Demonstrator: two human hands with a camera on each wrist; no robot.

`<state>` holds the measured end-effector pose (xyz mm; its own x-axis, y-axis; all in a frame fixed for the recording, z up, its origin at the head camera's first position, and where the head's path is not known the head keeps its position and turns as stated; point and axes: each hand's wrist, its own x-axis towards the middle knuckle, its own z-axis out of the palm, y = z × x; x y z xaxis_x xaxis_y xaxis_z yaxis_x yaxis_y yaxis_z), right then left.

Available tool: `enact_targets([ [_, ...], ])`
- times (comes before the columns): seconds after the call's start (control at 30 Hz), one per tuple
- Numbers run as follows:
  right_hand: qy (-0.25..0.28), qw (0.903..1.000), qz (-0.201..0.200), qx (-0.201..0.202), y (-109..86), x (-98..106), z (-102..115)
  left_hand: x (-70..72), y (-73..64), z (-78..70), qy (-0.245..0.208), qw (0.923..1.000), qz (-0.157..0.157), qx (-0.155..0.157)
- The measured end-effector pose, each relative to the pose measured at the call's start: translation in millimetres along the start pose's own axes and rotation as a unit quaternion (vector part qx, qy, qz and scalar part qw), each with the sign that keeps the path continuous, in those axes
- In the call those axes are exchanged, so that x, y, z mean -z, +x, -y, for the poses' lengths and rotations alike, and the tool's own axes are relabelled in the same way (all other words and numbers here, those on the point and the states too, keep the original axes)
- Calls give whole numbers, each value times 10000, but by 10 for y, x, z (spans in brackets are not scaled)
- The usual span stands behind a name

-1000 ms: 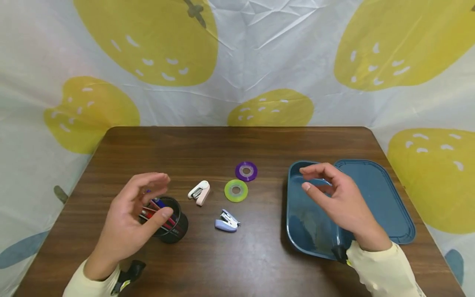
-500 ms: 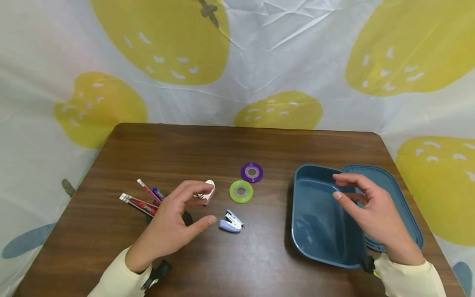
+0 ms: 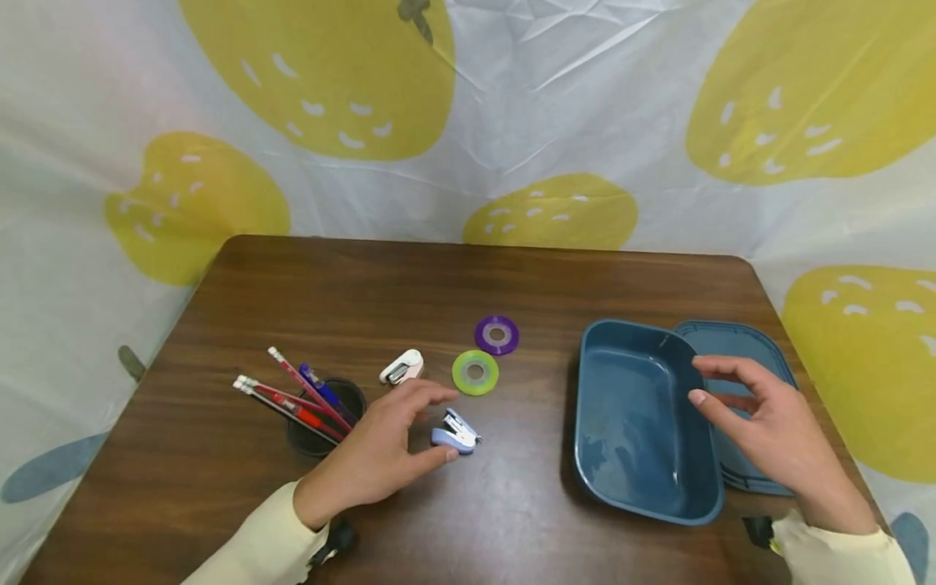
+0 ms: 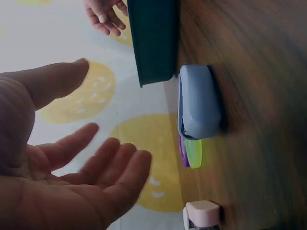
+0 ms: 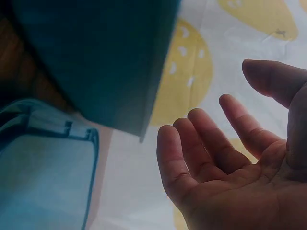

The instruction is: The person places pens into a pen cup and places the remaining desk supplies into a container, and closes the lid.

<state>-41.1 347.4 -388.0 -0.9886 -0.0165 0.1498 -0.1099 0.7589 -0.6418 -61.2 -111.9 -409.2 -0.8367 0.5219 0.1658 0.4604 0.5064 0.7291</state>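
My left hand (image 3: 376, 455) hovers with thumb and fingers spread on either side of a small light-blue stapler (image 3: 455, 433), holding nothing. In the left wrist view the light-blue stapler (image 4: 200, 101) lies on the table, apart from the fingertips. A white and pale-pink stapler (image 3: 402, 367) sits just beyond the left fingers. Behind it to the right lie a green tape roll (image 3: 475, 373) and a purple tape roll (image 3: 497, 335). My right hand (image 3: 775, 431) is over the right side of a deep blue plastic box (image 3: 629, 422), fingers relaxed and apart, with nothing in them.
A black mesh pen cup (image 3: 307, 443) with several pencils and pens (image 3: 310, 402) stands left of my left hand, partly hidden by it. The box's blue lid (image 3: 753, 357) lies on the wooden table (image 3: 366, 284) at the right, partly under my right hand. A fruit-patterned cloth (image 3: 351, 199) hangs behind.
My left hand has moved right, from over the pen cup to the light-blue stapler. My right hand has shifted right, from above the box's inside to its right rim. The view has turned slightly.
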Motion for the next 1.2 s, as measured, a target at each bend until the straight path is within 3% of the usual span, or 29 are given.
enact_targets([
  [0.27, -119, 9996, 46, -261, -13, 19, -158, -179, 47, 9, 562, 9981, 208, 159],
  [0.53, -394, 9947, 721, -623, 10, -7, -208, -292, 46, 64, 1158, 9929, 217, 162],
  [0.7, -497, 9927, 836, -715, 21, -35, -225, -338, 43, 83, 1161, 9926, 266, 231],
  [0.97, -430, 9902, 978, -896, 32, -69, -256, -412, 55, 145, 1278, 9918, 30, 84],
  [1.2, -337, 9900, 1039, -894, 13, -78, -278, -441, 65, 144, 1199, 9924, 107, 272],
])
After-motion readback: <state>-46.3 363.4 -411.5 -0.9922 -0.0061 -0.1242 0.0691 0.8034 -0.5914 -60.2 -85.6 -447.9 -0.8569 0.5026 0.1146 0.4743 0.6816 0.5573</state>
